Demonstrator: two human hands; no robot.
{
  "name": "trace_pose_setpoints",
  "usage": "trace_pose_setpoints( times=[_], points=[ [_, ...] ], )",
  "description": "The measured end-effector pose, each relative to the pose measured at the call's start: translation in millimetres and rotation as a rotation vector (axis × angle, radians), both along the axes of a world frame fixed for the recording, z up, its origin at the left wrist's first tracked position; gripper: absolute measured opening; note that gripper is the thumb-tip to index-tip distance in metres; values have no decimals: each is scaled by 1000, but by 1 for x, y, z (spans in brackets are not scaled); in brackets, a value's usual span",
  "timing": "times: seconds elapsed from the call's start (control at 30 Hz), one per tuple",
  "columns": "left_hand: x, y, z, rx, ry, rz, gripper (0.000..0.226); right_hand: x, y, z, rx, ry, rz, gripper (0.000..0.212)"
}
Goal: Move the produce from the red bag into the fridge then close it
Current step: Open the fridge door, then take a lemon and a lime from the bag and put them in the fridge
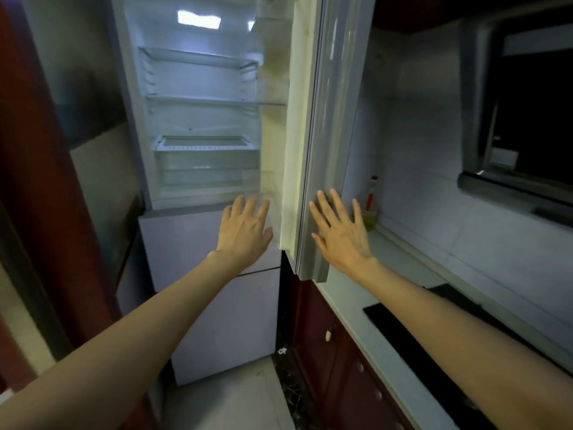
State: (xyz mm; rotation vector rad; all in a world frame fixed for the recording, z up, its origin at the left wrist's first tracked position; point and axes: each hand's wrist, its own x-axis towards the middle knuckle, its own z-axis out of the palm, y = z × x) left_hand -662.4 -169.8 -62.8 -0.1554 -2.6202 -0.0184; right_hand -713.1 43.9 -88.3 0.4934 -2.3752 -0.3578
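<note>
fridge (198, 119) open at 12; door (325, 150) at 1. left hand (245, 228), right hand (339, 229) wide, right flat on door.

Item: person, seen from a head-worn camera; two arms and two hands in view.

Left arm (124, 330): bare from the lower frame edge to the wrist; no sleeve, cuff or strap was seen. Left hand (245, 228): bare, ungloved; no ring, watch or bracelet showed. Nails were short and unpainted as far as the blur allowed.

Right arm (459, 324): bare along its whole visible length, unsleeved. Right hand (341, 231): bare, ungloved; wrist carried no band. Knuckle tendons were faintly marked on the back.

No garment entered the frame.
</note>
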Motion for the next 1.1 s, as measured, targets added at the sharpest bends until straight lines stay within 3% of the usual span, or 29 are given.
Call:
trace_pose_setpoints(
  times=[0.73,1.1],
  points=[
    [-184,111,-5,-60,1,-421,58,-76,108,1,-240,-60,-525,64],
    [-235,149,-2,-71,24,-501,57,-127,154,7,-249,-117,-624,68]
  ],
)
